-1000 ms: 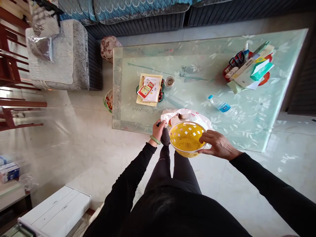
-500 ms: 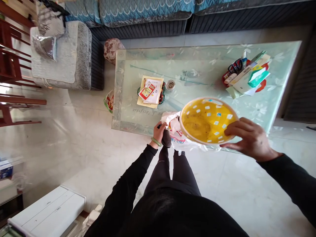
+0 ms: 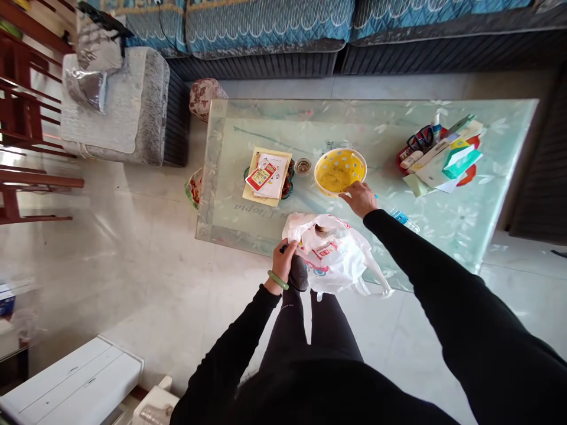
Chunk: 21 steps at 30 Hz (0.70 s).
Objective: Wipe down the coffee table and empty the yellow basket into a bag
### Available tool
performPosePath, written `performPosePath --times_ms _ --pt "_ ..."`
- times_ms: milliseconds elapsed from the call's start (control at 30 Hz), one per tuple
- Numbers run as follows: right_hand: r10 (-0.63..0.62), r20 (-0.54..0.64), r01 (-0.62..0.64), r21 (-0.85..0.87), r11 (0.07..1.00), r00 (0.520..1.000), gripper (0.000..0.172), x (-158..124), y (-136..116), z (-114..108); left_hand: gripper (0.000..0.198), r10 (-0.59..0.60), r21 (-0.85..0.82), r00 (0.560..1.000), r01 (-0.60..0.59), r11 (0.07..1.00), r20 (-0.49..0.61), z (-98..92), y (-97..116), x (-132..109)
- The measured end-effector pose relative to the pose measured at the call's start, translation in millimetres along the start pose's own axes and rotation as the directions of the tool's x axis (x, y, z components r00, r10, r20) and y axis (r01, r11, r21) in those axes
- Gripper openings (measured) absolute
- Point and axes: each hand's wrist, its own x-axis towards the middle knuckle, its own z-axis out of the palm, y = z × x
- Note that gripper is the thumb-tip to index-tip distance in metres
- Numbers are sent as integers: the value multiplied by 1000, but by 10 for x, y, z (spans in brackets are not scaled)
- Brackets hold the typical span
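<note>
Dark object (image 3: 283,249) half-hidden by left hand (image 3: 283,265)

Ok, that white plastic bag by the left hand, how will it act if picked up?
The white plastic bag looks thin and creased, so it will probably flop rather than hold its shape. A brownish lump at its mouth may make it sag that way.

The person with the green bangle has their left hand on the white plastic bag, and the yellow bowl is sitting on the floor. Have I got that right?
Not quite: the yellow bowl is on the glass-topped table, not on the floor, as the head view shows. The left hand on the white plastic bag is as you say.
</note>
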Motion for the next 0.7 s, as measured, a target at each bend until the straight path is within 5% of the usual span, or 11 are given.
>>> performPosePath --times_ms 333,567,700 --pt "43 88 -30 -135 990 995 39 -32 328 366 54 -55 -62 997 52 997 -47 132 84 -56" --pt "-77 100 88 -106 990 992 61 -219 410 288 51 -95 -81 992 88 993 -78 184 79 -56" --pt "-66 -19 66 -3 998 998 62 -364 362 111 44 -79 -87 994 72 994 -73 184 51 -24"
